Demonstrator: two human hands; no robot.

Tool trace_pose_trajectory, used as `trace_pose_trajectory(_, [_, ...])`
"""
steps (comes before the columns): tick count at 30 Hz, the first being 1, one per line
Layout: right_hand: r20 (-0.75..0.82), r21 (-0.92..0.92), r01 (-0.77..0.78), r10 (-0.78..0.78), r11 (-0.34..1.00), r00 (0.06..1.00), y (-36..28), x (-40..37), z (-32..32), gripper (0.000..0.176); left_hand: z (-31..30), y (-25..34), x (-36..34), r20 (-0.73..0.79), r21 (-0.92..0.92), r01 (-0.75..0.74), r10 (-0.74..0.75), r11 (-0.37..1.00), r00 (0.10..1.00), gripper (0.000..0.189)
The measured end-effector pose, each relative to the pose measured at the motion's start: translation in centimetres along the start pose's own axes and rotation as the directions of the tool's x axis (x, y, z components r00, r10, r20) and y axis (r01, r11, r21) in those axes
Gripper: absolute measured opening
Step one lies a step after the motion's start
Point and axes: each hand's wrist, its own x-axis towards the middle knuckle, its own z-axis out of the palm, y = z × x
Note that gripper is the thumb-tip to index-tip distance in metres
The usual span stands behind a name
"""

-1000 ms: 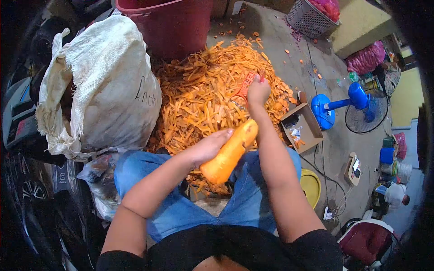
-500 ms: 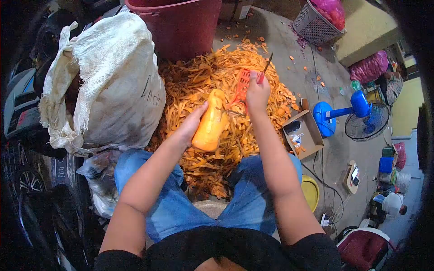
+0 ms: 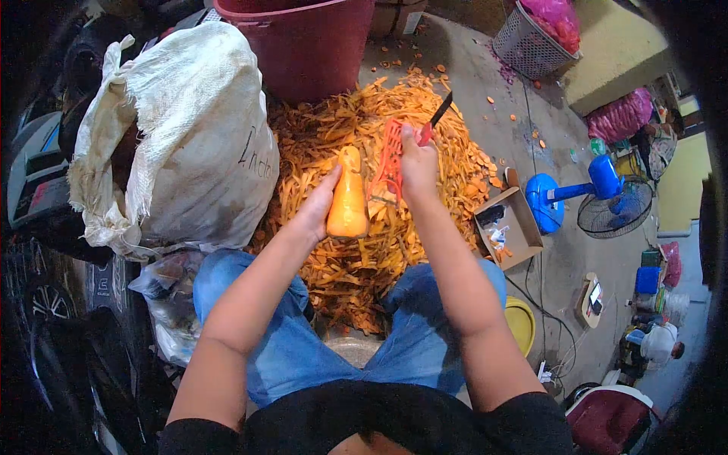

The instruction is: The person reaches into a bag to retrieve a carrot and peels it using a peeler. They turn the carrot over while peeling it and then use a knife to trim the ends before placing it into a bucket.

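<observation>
An orange peeled squash (image 3: 348, 199), narrow at its far end and wide at the near end, is in my left hand (image 3: 318, 208), with the fingers around its left side. My right hand (image 3: 419, 168) is closed on a red peeler (image 3: 388, 155) and a red-handled knife (image 3: 438, 114), whose dark blade points up and right. The peeler's head hangs just right of the squash, apart from it. Beneath both hands lies a big heap of orange peelings (image 3: 447, 152).
A white sack (image 3: 205, 152) stands left, a dark red tub (image 3: 311, 53) behind the heap. To the right are a cardboard box (image 3: 519, 227), a blue fan (image 3: 565, 189), cables and a yellow lid (image 3: 519, 322). A perforated basket (image 3: 531, 45) is at the back right.
The squash has turned more upright and shifted slightly left. My right hand has moved left and down, and the peeler now hangs beside the squash, pulled back from it.
</observation>
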Motion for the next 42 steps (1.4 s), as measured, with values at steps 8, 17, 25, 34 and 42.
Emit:
trace_pose_trajectory(8, [0.184, 0.235, -0.173, 0.131, 0.956, 0.974, -0.4, -2.7, 1.3, 0.029, 0.7, 0.4, -0.4, 0.13, -0.13, 0.04, -0.023, 0.991, 0.991, 0.042])
trace_pose_trajectory(17, [0.107, -0.149, 0.175, -0.16, 0.973, 0.981, 0.8, -3.5, 1.6, 0.026, 0.9, -0.4, 0.0, 0.02, 0.036, -0.029, 0.028, 0.999, 0.999, 0.041])
trace_pose_trajectory(25, [-0.202, -0.336, 0.099, -0.175, 0.937, 0.964, 2.7, 2.9, -1.6, 0.026, 2.8, -1.2, -2.8, 0.038, 0.391, 0.155, -0.184, 0.907, 0.982, 0.042])
trace_pose_trajectory(34, [-0.344, -0.186, -0.065, -0.003, 0.98, 0.939, 2.7, 5.1, -3.7, 0.029, 0.3, -2.0, -0.4, 0.118, 0.124, 0.192, -0.206, 0.974, 0.971, 0.042])
trace_pose_trajectory(42, [0.369, -0.604, 0.43, -0.242, 0.671, 0.897, -1.1, -0.4, -0.8, 0.018, -1.4, 1.6, 1.1, 0.007, -0.014, -0.02, 0.02, 1.0, 1.0, 0.042])
